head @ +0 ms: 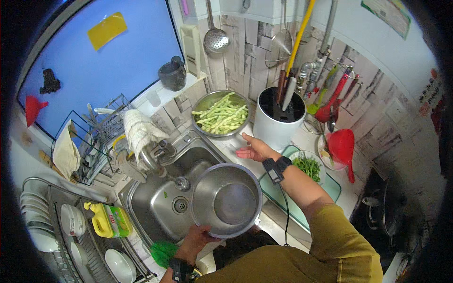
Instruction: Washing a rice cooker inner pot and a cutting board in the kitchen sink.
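Note:
My left hand [199, 237] grips the near rim of a wide stainless steel basin [201, 201], which is tilted over the right part of the sink; nothing shows inside it. Held out over the counter, my right hand [255, 148] has its fingers apart and holds nothing. Just beyond that hand, a steel bowl [198, 102] of long green beans [223, 115] stands in the corner. Close by on the right is a white cylindrical knife holder [277, 127]. Under my right forearm lies a pale green cutting board [331, 189], with a plate of cut greens [307, 167] on it.
A faucet [182, 183] reaches over the steel sink [159, 208]. Left of it, a dish rack [63, 240] holds bowls beside a yellow detergent jug [108, 219]. Green netting [164, 254] lies at the sink's near edge. A red plastic ladle [341, 145] rests on a dish.

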The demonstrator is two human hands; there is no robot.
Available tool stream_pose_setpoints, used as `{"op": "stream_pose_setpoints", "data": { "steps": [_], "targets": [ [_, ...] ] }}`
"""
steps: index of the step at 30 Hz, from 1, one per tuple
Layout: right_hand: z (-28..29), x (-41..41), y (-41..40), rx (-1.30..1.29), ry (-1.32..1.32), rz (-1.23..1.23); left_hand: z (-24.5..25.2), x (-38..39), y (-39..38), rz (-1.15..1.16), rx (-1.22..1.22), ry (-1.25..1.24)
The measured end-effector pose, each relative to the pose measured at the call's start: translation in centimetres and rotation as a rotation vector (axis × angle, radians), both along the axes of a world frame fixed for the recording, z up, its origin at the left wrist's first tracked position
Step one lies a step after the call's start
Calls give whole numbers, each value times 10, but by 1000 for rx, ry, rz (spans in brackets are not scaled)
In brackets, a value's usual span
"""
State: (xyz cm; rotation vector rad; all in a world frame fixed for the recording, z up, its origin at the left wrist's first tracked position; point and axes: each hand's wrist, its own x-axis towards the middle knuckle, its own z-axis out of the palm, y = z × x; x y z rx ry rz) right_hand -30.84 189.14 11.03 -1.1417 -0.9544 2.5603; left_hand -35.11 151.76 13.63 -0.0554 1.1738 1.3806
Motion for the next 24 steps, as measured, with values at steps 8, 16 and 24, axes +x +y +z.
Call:
{"op": "stream_pose_setpoints", "data": {
  "steps": [8, 16, 24],
  "targets": [
    [-42, -75, 47, 21, 0, -67, -8, -9, 32, 76, -66, -28],
    [-7, -73, 45, -3, -4, -97, -5, -10, 55, 123, -68, 35],
    [83, -47, 49, 106, 32, 37, -7, -44, 140, 156, 36, 22]
  ]
}}
